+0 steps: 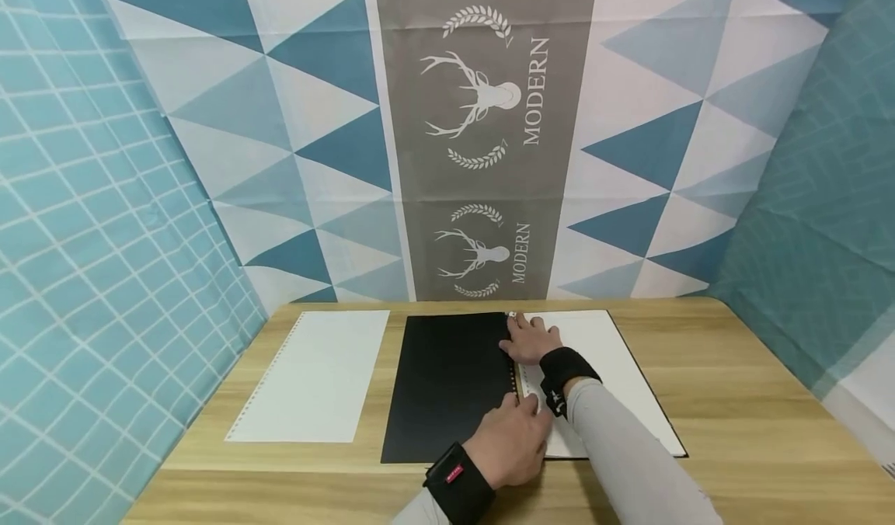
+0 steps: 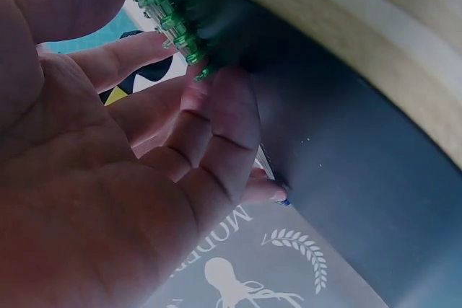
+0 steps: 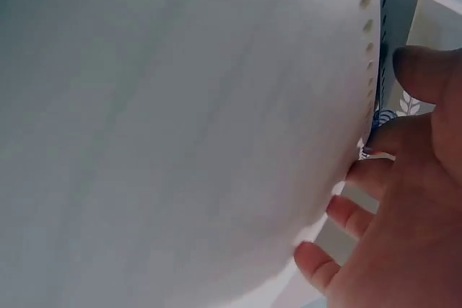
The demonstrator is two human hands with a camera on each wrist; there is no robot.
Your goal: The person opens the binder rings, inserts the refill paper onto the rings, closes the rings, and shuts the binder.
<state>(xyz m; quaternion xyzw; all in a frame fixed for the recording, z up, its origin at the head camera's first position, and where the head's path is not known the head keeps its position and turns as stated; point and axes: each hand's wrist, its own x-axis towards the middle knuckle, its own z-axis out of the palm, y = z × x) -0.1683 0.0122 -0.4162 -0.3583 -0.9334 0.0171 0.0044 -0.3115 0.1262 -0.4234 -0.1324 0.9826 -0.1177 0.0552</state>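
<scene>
A loose-leaf binder lies unfolded on the table, its black cover (image 1: pixel 447 385) to the left and white punched pages (image 1: pixel 601 370) to the right. My left hand (image 1: pixel 510 438) rests at the near end of the spine, fingertips touching the translucent green rings (image 2: pixel 172 23) with the thumb apart. At the spine's far end is my right hand (image 1: pixel 533 342), its fingers spread along the punched page edge. The right wrist view shows the top white page (image 3: pixel 188 135) beside those fingers, and a bit of blue ring (image 3: pixel 382 117). My hands hide parts of the ring strip.
A separate white punched sheet (image 1: pixel 315 377) lies flat to the left of the binder, holes along its left edge. Everything sits on a wood-grain table (image 1: pixel 741 401). Patterned cloth (image 1: pixel 482 121) hangs behind the table, with teal cloths on both sides.
</scene>
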